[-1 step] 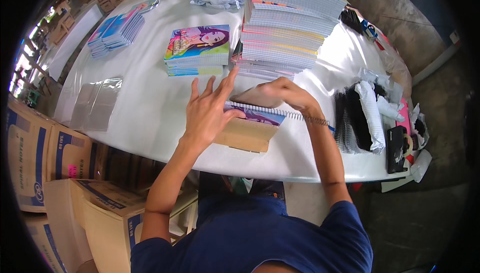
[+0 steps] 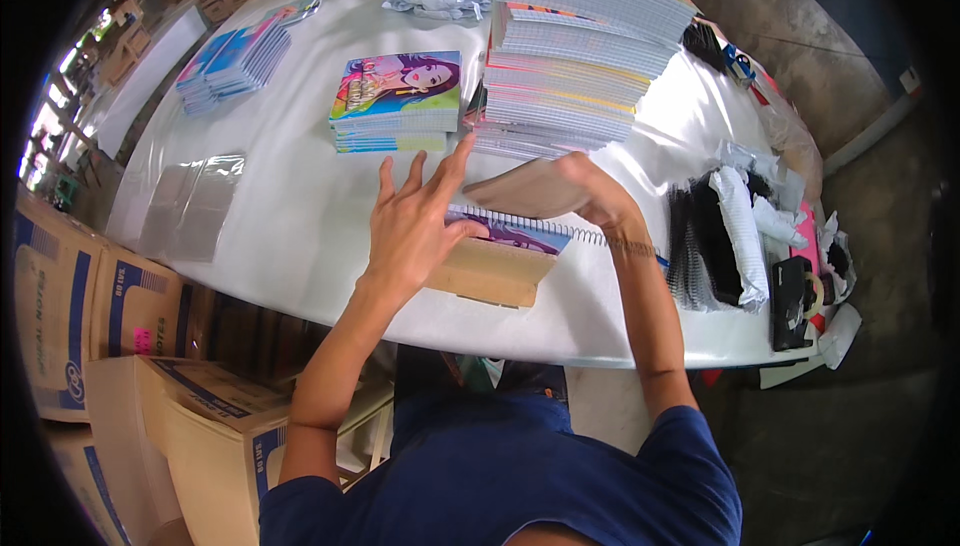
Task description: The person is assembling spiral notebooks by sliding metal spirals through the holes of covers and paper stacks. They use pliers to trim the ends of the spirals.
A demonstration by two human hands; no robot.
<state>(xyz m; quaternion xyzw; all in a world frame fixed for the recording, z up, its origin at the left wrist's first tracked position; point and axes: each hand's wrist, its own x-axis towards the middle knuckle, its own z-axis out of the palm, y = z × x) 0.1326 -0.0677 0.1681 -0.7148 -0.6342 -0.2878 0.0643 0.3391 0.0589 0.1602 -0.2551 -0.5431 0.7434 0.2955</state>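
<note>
A spiral notebook [image 2: 520,233] with a purple picture cover lies at the table's near edge, a brown cardboard piece [image 2: 485,274] below it. Its wire coil [image 2: 597,237] runs along the top edge and sticks out past the right end. My left hand [image 2: 415,208] rests over the notebook's left end, fingers spread, thumb on the cover. Above the coil a grey-brown board flap [image 2: 525,190] stands tilted. My right hand [image 2: 595,191], slightly blurred, has its fingers closed at the flap's right edge.
A stack of picture-cover notebooks [image 2: 395,101] sits beyond my left hand, with a tall notebook pile [image 2: 565,71] to its right. More notebooks [image 2: 235,61] lie far left, above clear plastic sleeves [image 2: 195,208]. Black wire coils [image 2: 700,236] lie right; cartons [image 2: 140,296] stand lower left.
My right hand has shifted slightly to the right and up. The board flap shows more of its surface. My left hand stays nearly in place.
</note>
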